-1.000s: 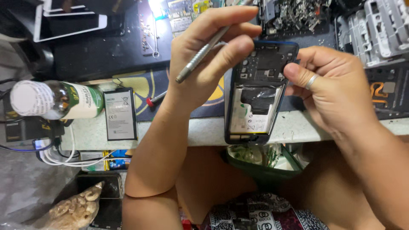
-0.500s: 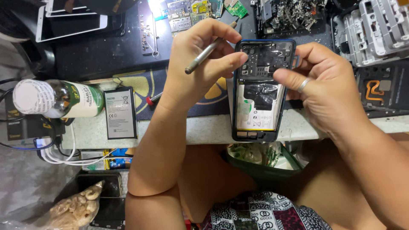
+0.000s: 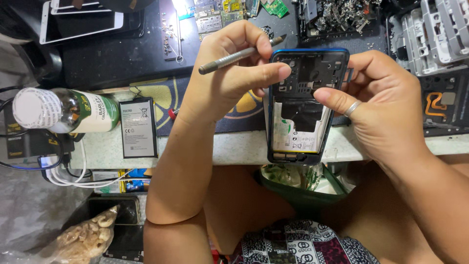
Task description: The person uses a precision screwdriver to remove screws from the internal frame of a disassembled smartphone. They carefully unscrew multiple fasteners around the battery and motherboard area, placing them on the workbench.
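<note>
Lying under everything was the big dark surface (image 3: 107,63), crowded with small parts. A white tablet (image 3: 80,22) lay at its far left corner, and grey phone frames (image 3: 435,34) sat at the far right. A heap of tiny metal bits (image 3: 337,14) and some green circuit boards (image 3: 273,7) were along the far edge.

Both forearms came up from the bottom and bent in toward the middle. The right hand (image 3: 386,107) held the open phone (image 3: 305,105), which had a blue rim and no back cover. Its grip was closed on the phone, with the thumb pressed across the middle of the inside and the other fingers curled behind the right edge. A ring showed on one finger. The phone stood upright over the near edge of the surface, between the two hands.

The left hand (image 3: 227,78) was bent at the wrist, its thumb reaching to the phone's left edge. Its grip was closed on a thin grey tool (image 3: 239,55), pinched between finger and thumb. The tool's tip pointed at the phone's top left corner.

A bottle (image 3: 63,110) lay on its side at the left. A flat black battery (image 3: 138,127) lay just beside it.
</note>
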